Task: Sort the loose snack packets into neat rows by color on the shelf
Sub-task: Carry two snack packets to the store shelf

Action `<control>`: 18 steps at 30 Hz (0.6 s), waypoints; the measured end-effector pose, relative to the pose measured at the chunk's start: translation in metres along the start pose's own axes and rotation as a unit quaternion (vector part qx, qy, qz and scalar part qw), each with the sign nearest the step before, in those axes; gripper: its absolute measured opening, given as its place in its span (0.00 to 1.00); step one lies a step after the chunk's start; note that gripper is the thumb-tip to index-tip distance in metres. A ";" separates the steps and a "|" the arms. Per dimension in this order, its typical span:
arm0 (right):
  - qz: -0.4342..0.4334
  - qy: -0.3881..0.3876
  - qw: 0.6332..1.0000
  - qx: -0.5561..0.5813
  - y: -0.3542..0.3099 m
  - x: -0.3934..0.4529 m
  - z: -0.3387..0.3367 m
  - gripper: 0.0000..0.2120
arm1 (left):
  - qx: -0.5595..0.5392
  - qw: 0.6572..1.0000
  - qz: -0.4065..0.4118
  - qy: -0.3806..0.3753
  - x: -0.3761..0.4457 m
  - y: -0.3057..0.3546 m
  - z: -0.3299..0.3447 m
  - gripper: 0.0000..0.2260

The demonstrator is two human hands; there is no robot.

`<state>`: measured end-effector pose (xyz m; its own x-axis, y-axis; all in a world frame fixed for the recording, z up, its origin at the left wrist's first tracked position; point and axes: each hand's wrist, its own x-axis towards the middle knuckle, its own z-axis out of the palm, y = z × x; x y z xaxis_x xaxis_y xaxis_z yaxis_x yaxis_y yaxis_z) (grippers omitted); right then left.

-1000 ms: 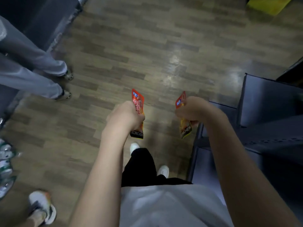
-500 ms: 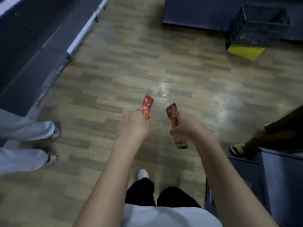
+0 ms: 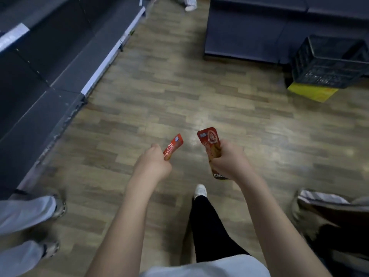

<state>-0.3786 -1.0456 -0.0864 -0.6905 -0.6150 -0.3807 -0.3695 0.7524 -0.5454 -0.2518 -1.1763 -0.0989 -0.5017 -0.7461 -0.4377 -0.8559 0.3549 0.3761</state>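
My left hand [image 3: 153, 162] grips a red snack packet [image 3: 173, 146] whose top end sticks out above the fist. My right hand [image 3: 227, 158] grips another red packet [image 3: 209, 141], its top showing a round picture and its dark lower end poking out below the fist. Both hands are held out over the wood-pattern floor, a short gap apart. A dark shelf unit [image 3: 40, 62] with white price strips runs along the left side; no packets show on it.
A person's grey trouser legs and shoes [image 3: 30, 222] stand at the lower left. Another person's shoe and dark leg [image 3: 323, 212] are at the lower right. A black plastic crate [image 3: 327, 62] sits on a yellow box [image 3: 311, 92] at the upper right, beside a dark low unit [image 3: 249, 31].
The view has swung round and up across the floor, bringing the left shelf and the crate into sight. My hands have come closer together, each keeping hold of its packet.
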 end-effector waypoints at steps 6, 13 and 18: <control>-0.051 -0.020 0.998 -0.031 -0.040 0.136 -0.053 0.07 | -0.028 0.999 -0.006 0.033 0.131 0.070 -0.050 0.13; -0.074 -0.043 0.994 -0.074 -0.105 0.268 -0.081 0.07 | -0.102 0.989 -0.064 0.087 0.233 0.099 -0.097 0.13; -0.078 -0.092 0.988 -0.098 -0.151 0.346 -0.053 0.05 | -0.111 0.984 -0.122 0.064 0.306 0.062 -0.112 0.08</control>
<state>-0.5947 -1.3591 -0.0963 -0.4983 -0.7459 -0.4420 -0.5877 0.6654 -0.4602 -0.4444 -1.4460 -0.1184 -0.2525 -0.8643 -0.4351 -0.8934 0.0355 0.4479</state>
